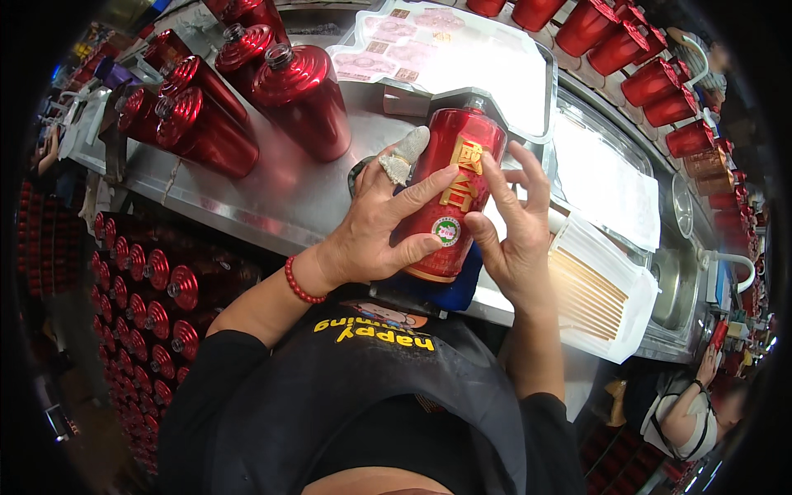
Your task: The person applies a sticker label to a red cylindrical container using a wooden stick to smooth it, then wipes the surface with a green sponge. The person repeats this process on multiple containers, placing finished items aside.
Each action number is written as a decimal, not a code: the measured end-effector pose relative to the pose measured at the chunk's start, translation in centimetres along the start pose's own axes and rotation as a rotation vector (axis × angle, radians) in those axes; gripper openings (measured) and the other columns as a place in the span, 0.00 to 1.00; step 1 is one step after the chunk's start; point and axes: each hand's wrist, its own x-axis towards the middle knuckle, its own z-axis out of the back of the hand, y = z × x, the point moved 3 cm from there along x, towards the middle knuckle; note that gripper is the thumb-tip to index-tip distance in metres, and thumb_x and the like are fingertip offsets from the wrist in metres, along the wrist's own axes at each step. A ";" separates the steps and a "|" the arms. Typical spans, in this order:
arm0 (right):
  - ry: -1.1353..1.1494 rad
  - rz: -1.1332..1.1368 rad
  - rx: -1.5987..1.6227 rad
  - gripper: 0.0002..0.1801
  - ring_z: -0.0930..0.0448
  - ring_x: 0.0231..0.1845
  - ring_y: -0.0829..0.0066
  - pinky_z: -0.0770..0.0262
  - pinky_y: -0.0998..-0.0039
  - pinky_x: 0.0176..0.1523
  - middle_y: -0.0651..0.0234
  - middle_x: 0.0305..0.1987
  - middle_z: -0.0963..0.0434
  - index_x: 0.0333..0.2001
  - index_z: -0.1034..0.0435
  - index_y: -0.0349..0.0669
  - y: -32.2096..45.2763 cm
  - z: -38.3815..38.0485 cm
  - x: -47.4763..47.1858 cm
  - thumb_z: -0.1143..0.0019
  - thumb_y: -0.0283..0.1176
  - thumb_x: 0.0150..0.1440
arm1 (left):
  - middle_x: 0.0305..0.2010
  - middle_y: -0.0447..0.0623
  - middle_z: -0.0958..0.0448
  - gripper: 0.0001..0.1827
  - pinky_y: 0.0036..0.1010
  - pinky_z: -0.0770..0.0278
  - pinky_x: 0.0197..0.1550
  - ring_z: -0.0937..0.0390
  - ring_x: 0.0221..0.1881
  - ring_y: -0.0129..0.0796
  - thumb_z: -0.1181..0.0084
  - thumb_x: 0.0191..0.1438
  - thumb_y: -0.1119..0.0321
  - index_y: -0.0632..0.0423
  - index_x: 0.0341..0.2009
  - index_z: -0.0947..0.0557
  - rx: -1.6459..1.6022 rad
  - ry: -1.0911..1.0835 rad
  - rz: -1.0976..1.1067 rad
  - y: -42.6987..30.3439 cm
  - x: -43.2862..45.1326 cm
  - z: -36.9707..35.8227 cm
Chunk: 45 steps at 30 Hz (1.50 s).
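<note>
A red glass bottle (433, 145) leans back in front of me, its clear neck pointing away. Raised gold characters (463, 176) and a round green-and-white sticker (446, 231) are on its face. My left hand (371, 232) steadies it from the left, with thumb and a finger across the front. A pale cloth finger cover (408, 151) wraps one finger of that hand. From the right, my right hand (520, 229) touches the bottle beside the characters with index finger and thumb, its other fingers spread. Beneath the bottle's base is a blue cloth (459, 288).
Several red bottles (303, 102) stand on the steel bench (297, 213) to the left; more (164, 325) are stacked below. A plastic-covered tray (470, 55) with printed sheets lies ahead. On the right are a white tray of gold strips (591, 294), a sink (674, 291) and a co-worker (684, 414).
</note>
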 end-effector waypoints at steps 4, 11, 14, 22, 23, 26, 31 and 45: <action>0.001 -0.095 0.101 0.36 0.30 0.55 0.60 0.28 0.61 0.60 0.51 0.71 0.39 0.65 0.29 0.47 0.0 -0.5 -0.7 0.28 0.32 0.52 | 0.75 0.70 0.45 0.38 0.49 0.56 0.74 0.46 0.73 0.64 0.41 0.58 0.46 0.43 0.71 0.30 0.014 -0.004 -0.002 -0.3 0.1 0.0; 0.011 -0.111 0.126 0.36 0.30 0.55 0.59 0.29 0.61 0.60 0.50 0.72 0.40 0.66 0.29 0.46 -0.1 -0.6 -0.9 0.28 0.33 0.52 | 0.75 0.69 0.45 0.38 0.49 0.55 0.73 0.46 0.73 0.63 0.41 0.59 0.46 0.45 0.71 0.30 0.009 -0.008 -0.005 -0.4 0.1 0.0; 0.046 -0.064 0.027 0.34 0.30 0.56 0.64 0.27 0.62 0.61 0.54 0.74 0.43 0.68 0.32 0.42 -0.3 -0.5 -1.1 0.39 0.47 0.63 | 0.75 0.69 0.45 0.38 0.49 0.56 0.73 0.46 0.73 0.63 0.42 0.59 0.45 0.45 0.71 0.30 -0.034 -0.019 0.000 -0.3 0.1 0.1; 0.060 -0.070 0.034 0.33 0.30 0.56 0.61 0.27 0.61 0.61 0.52 0.74 0.43 0.67 0.31 0.45 -0.4 -0.8 -0.9 0.36 0.42 0.59 | 0.75 0.69 0.46 0.36 0.49 0.56 0.74 0.47 0.73 0.62 0.42 0.59 0.44 0.44 0.69 0.27 -0.015 -0.018 -0.001 -0.2 0.4 -0.1; 0.068 -0.048 0.006 0.33 0.30 0.57 0.63 0.26 0.63 0.60 0.54 0.75 0.45 0.68 0.32 0.44 -0.5 -0.8 -0.9 0.40 0.47 0.63 | 0.75 0.69 0.46 0.36 0.49 0.56 0.73 0.47 0.73 0.62 0.41 0.59 0.45 0.44 0.69 0.27 -0.013 -0.016 -0.004 -0.2 0.5 -0.1; 0.079 -0.058 0.000 0.34 0.30 0.57 0.63 0.25 0.63 0.59 0.54 0.74 0.44 0.68 0.32 0.44 -0.4 -0.7 -1.0 0.39 0.47 0.63 | 0.75 0.69 0.46 0.36 0.49 0.56 0.73 0.47 0.74 0.63 0.41 0.59 0.45 0.44 0.70 0.28 -0.009 -0.012 -0.012 -0.2 0.6 0.0; 0.075 -0.105 0.070 0.35 0.30 0.58 0.58 0.29 0.60 0.62 0.50 0.73 0.43 0.67 0.31 0.45 0.0 -0.5 -0.9 0.32 0.38 0.55 | 0.76 0.69 0.46 0.38 0.49 0.57 0.74 0.47 0.74 0.63 0.40 0.59 0.44 0.44 0.70 0.29 -0.007 -0.006 -0.019 -0.1 0.5 -0.1; 0.038 -0.115 0.037 0.38 0.29 0.56 0.58 0.30 0.59 0.63 0.49 0.72 0.42 0.69 0.34 0.45 -0.1 0.1 0.2 0.31 0.36 0.55 | 0.73 0.64 0.40 0.43 0.41 0.49 0.73 0.42 0.73 0.52 0.49 0.66 0.44 0.64 0.72 0.42 -0.288 -0.125 0.187 0.4 2.4 0.0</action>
